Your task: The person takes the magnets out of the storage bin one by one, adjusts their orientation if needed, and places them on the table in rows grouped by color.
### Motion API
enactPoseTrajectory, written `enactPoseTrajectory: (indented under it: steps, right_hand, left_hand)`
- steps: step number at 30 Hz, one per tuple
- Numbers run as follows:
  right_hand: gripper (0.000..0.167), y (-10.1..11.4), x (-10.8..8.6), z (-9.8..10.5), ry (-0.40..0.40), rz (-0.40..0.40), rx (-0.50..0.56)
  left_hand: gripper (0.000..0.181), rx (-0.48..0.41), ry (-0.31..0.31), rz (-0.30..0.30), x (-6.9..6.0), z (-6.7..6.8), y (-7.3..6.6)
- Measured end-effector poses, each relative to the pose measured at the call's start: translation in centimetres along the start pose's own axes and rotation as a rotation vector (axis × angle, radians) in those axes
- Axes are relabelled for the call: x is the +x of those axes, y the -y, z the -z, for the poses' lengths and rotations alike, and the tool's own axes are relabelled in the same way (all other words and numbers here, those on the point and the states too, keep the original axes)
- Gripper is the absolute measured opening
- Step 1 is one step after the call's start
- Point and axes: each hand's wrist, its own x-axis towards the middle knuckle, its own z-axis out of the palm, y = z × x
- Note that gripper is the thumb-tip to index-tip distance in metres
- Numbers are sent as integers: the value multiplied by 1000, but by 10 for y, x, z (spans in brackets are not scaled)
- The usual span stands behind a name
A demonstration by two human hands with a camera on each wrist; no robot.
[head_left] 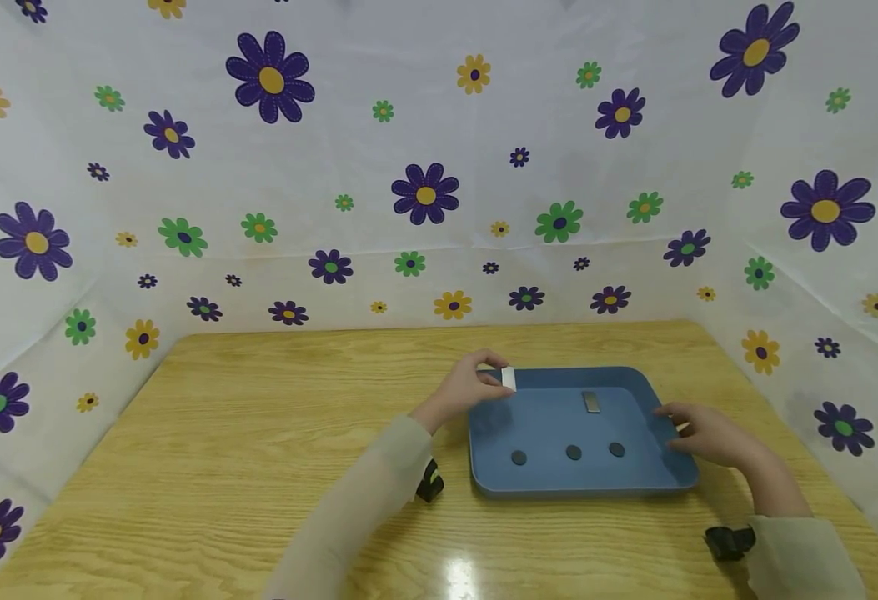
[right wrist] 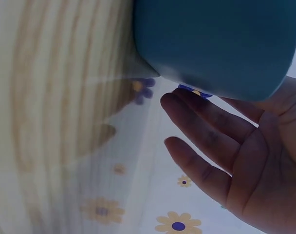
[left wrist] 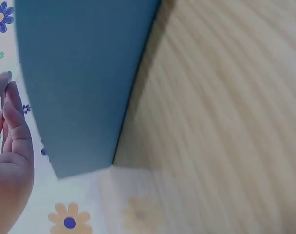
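Observation:
In the head view a shallow blue tray [head_left: 547, 421] lies on the wooden table. Over its back left corner, my left hand [head_left: 464, 388] pinches a small white rectangular piece [head_left: 509, 380] between thumb and fingers. Beside the tray's right wall is my right hand [head_left: 712, 435], its fingers relaxed and spread around the rim; whether they touch it I cannot tell. Inside the tray lie a small silver-grey rectangular piece [head_left: 591, 402] and three dark round discs, the left disc [head_left: 519, 457], the middle disc [head_left: 574, 452] and the right disc [head_left: 616, 449]. The right wrist view shows several loose fingers [right wrist: 206, 126] outside the tray.
The wooden table [head_left: 273, 417] stretches to the left of the tray and in front of it. A white cloth [head_left: 348, 142] with printed flowers hangs behind the table and along both sides. Each wrist wears a black band, such as the right band [head_left: 729, 543].

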Motion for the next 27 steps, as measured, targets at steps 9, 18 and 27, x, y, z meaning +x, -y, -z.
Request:
enactPoseTrajectory:
  steps: [9,18,27]
  right_hand:
    - [48,-6,-2,-1,9,19,106]
    - [48,-8,1,1,23,-4,142]
    - [55,-11,-1,0,39,-19,214]
  left_hand:
    - [40,-28,-16,17,-25,28,-7]
    - [37,-20,-108,46,-32,58,25]
    - [36,62,-151,127,-45,77,27]
